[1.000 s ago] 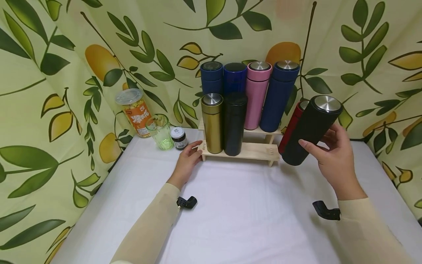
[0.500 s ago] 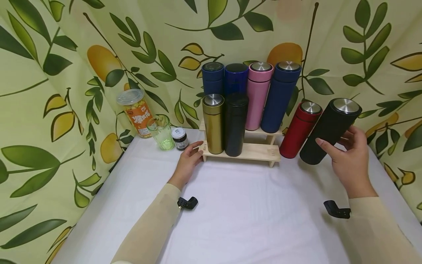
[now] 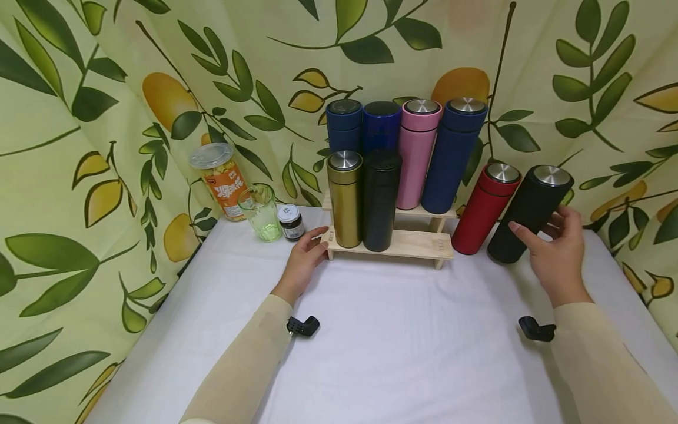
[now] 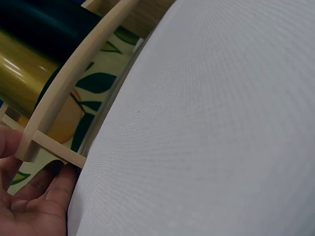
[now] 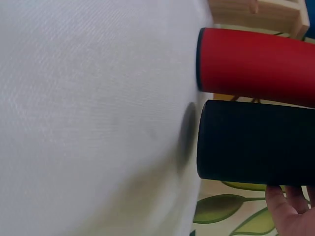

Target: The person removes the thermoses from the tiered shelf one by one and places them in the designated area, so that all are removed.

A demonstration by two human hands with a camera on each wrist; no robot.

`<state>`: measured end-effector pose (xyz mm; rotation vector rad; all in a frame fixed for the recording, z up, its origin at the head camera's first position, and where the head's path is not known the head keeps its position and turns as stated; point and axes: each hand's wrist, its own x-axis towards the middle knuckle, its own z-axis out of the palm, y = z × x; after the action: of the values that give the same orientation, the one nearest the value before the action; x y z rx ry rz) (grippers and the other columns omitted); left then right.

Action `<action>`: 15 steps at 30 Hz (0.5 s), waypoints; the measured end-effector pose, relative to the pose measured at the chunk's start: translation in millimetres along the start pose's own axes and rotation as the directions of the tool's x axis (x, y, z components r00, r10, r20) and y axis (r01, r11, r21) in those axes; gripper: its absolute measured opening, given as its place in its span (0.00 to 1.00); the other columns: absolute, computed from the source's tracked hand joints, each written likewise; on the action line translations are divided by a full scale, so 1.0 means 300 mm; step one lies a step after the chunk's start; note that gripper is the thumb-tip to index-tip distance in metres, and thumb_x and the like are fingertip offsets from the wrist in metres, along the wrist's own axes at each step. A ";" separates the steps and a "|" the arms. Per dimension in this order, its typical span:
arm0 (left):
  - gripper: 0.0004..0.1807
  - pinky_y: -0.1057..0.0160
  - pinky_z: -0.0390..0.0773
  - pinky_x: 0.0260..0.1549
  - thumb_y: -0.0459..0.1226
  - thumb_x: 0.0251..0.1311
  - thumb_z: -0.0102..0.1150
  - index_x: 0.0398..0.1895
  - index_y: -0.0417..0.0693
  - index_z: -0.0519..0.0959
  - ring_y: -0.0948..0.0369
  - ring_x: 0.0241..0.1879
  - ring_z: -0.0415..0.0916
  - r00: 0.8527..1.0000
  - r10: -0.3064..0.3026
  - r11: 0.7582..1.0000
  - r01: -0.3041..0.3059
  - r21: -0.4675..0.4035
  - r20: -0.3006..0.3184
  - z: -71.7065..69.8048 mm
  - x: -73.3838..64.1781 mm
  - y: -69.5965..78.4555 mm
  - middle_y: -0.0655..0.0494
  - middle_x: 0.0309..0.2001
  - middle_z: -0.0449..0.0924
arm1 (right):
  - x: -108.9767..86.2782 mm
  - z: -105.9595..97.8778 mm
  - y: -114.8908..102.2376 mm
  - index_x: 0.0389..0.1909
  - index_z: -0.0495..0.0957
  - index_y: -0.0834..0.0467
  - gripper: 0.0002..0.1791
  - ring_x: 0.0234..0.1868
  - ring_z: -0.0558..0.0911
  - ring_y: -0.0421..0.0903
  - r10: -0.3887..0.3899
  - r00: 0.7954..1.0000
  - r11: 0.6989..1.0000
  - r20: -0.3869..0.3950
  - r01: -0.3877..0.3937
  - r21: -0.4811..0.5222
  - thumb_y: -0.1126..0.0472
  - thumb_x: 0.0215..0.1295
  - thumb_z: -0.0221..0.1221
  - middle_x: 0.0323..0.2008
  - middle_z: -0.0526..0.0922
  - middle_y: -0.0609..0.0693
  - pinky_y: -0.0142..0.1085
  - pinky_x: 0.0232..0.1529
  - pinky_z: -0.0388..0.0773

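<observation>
1. Your right hand point(image 3: 558, 259) is clamping the black flask point(image 3: 521, 215), thumb across its front, fingers behind.
2. That flask is sitting well right of the wooden stand point(image 3: 418, 242), near upright, steel-topped. Can't tell whether its base is touching the cloth point(image 3: 402, 335).
3. Your left hand point(image 3: 304, 259) is pinching the left end of the stand's lower step.
4. The red flask point(image 3: 484, 212) is standing just right of the stand, also steel-topped.
5. Stand, lower step: the gold flask point(image 3: 345, 200) is standing at left, the dark flask point(image 3: 380, 206) beside it.
6. Stand, upper step, left to right: the navy flask point(image 3: 345, 126), glossy blue flask point(image 3: 381, 126), pink flask point(image 3: 418, 159) and tall blue flask point(image 3: 454, 159) are lining up.
7. Writing: the stand is carrying small marks at both ends of its lower step, too small to read.
8. Left of the stand, the snack canister point(image 3: 222, 182) is showing an orange label with large white stylised characters; can't read them reliably.
9. The small jar point(image 3: 290, 222), just left of the stand, is wearing a pale label, print illegible. The green glass point(image 3: 259, 218) is standing farther left of the stand.
</observation>
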<state>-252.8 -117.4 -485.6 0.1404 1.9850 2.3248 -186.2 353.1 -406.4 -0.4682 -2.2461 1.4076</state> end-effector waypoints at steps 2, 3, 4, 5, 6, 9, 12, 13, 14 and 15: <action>0.25 0.51 0.79 0.66 0.28 0.79 0.54 0.77 0.39 0.74 0.45 0.70 0.73 1.000 -0.001 1.000 0.001 0.003 0.000 -0.001 0.001 -0.001 0.34 0.72 0.73 | 0.006 0.006 0.006 0.85 0.56 0.42 0.45 0.72 0.68 0.48 0.017 1.000 1.000 0.014 -0.017 -0.008 0.53 0.75 0.69 0.77 0.65 0.53 0.37 0.73 0.69; 0.25 0.51 0.79 0.66 0.28 0.79 0.54 0.77 0.39 0.74 0.45 0.70 0.73 1.000 -0.002 1.000 0.002 0.004 0.000 -0.001 0.002 -0.002 0.34 0.72 0.73 | 0.008 0.010 0.008 0.85 0.55 0.42 0.45 0.73 0.67 0.48 0.023 1.000 1.000 0.019 -0.023 -0.014 0.52 0.76 0.69 0.78 0.64 0.54 0.37 0.73 0.69; 0.25 0.51 0.79 0.66 0.28 0.79 0.54 0.77 0.40 0.74 0.45 0.70 0.73 1.000 -0.003 1.000 0.003 0.003 0.000 -0.001 0.002 -0.003 0.34 0.72 0.72 | 0.010 0.013 0.011 0.85 0.55 0.42 0.45 0.73 0.67 0.48 0.025 0.999 1.000 0.021 -0.025 -0.014 0.52 0.76 0.69 0.77 0.64 0.54 0.37 0.73 0.69; 0.25 0.51 0.79 0.67 0.28 0.79 0.55 0.77 0.40 0.74 0.45 0.70 0.73 1.000 -0.003 1.000 0.003 0.002 0.001 -0.001 0.003 -0.004 0.34 0.72 0.72 | 0.011 0.016 0.013 0.85 0.55 0.42 0.45 0.72 0.68 0.48 0.027 0.999 1.000 0.021 -0.027 -0.015 0.52 0.76 0.69 0.77 0.64 0.53 0.37 0.73 0.70; 0.25 0.51 0.79 0.67 0.28 0.79 0.55 0.77 0.40 0.74 0.45 0.70 0.73 1.000 -0.005 1.000 0.005 0.003 0.000 -0.001 0.003 -0.005 0.35 0.72 0.72 | 0.012 0.019 0.015 0.86 0.55 0.42 0.45 0.71 0.68 0.47 0.028 0.999 1.000 0.019 -0.027 -0.014 0.53 0.76 0.69 0.76 0.65 0.52 0.37 0.72 0.70; 0.25 0.51 0.79 0.67 0.28 0.79 0.55 0.77 0.41 0.74 0.45 0.70 0.73 1.000 -0.010 1.000 0.010 0.006 -0.001 0.000 0.004 -0.006 0.35 0.73 0.72 | 0.014 0.024 0.021 0.86 0.55 0.42 0.45 0.68 0.69 0.45 0.029 1.000 1.000 0.013 -0.028 -0.001 0.53 0.76 0.69 0.72 0.66 0.49 0.36 0.69 0.72; 0.25 0.51 0.79 0.67 0.28 0.79 0.55 0.77 0.40 0.74 0.45 0.71 0.73 1.000 -0.012 1.000 0.012 0.014 -0.004 -0.002 0.005 -0.007 0.35 0.72 0.71 | 0.020 0.021 0.026 0.86 0.54 0.41 0.45 0.68 0.69 0.44 0.031 0.999 0.999 0.029 -0.031 0.015 0.54 0.76 0.68 0.71 0.65 0.48 0.35 0.69 0.71; 0.25 0.51 0.79 0.67 0.28 0.79 0.55 0.77 0.40 0.74 0.45 0.71 0.73 1.000 -0.012 1.000 0.012 0.016 -0.004 -0.002 0.006 -0.007 0.35 0.72 0.72 | 0.022 0.019 0.028 0.86 0.54 0.41 0.45 0.68 0.69 0.44 0.032 0.999 0.999 0.037 -0.033 0.021 0.54 0.76 0.68 0.72 0.65 0.48 0.35 0.69 0.71; 0.25 0.51 0.79 0.67 0.28 0.79 0.55 0.77 0.40 0.74 0.45 0.71 0.73 1.000 -0.010 1.000 0.010 0.017 -0.005 -0.003 0.005 -0.005 0.35 0.72 0.72 | 0.024 0.019 0.030 0.86 0.53 0.41 0.45 0.68 0.69 0.44 0.033 0.998 0.999 0.046 -0.034 0.025 0.54 0.77 0.68 0.72 0.65 0.49 0.35 0.69 0.71; 0.25 0.51 0.79 0.67 0.28 0.79 0.55 0.77 0.40 0.74 0.45 0.71 0.73 1.000 -0.010 1.000 0.010 0.020 -0.007 -0.003 0.005 -0.003 0.34 0.72 0.72 | 0.026 0.018 0.033 0.86 0.53 0.41 0.45 0.68 0.69 0.44 0.035 0.998 0.999 0.055 -0.036 0.028 0.54 0.77 0.68 0.73 0.64 0.49 0.35 0.70 0.71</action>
<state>-254.3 -118.0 -486.7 0.1242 2.0082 2.3026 -195.4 357.1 -415.9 -0.4676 -2.2677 1.4853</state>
